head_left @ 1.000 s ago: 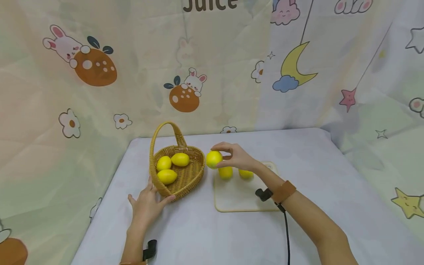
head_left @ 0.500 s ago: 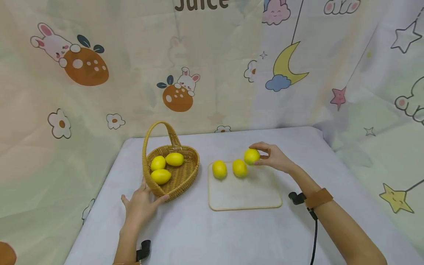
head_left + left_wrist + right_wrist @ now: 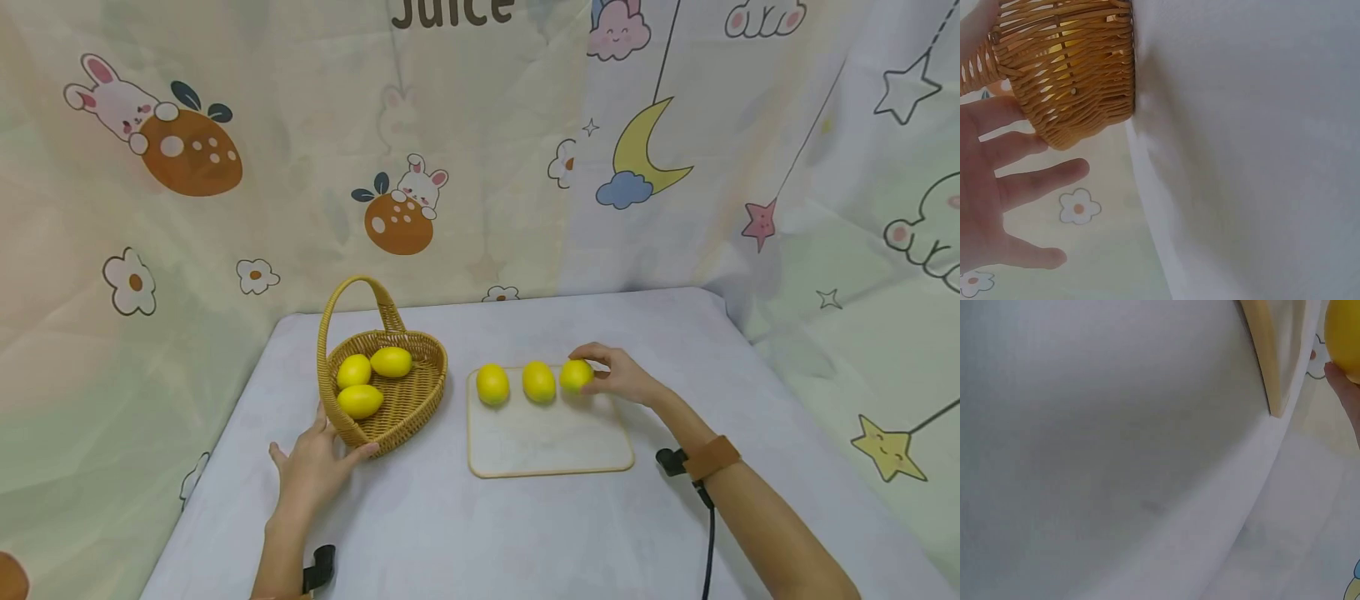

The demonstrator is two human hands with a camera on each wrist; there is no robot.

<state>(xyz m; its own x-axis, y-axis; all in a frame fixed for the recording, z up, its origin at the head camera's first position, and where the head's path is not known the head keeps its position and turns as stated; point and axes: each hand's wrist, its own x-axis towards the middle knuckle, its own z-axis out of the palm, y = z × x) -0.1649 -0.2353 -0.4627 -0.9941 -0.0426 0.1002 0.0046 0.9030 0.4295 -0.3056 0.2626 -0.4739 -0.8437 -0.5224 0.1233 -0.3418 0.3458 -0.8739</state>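
In the head view my right hand (image 3: 618,373) pinches a yellow lemon (image 3: 576,376) between thumb and fingers at the back right of the white cutting board (image 3: 551,442). Two more lemons, one at the left (image 3: 492,384) and one in the middle (image 3: 539,382), stand beside it in a row along the board's back edge. My left hand (image 3: 311,467) rests against the near side of a heart-shaped wicker basket (image 3: 435,400), thumb at the rim. Its fingers are straight and spread in the left wrist view, some touching the weave (image 3: 1079,81). Three lemons (image 3: 361,402) lie inside the basket.
A white cloth covers the table (image 3: 450,542). The basket's tall arched handle (image 3: 327,333) rises on its left. A printed curtain (image 3: 480,208) hangs behind the table. A black cable (image 3: 709,542) trails from the right wrist's camera.
My right hand has carried its lemon rightward from near the basket, past the other two, and lowered it to the board's back right. My left hand stays at the basket.
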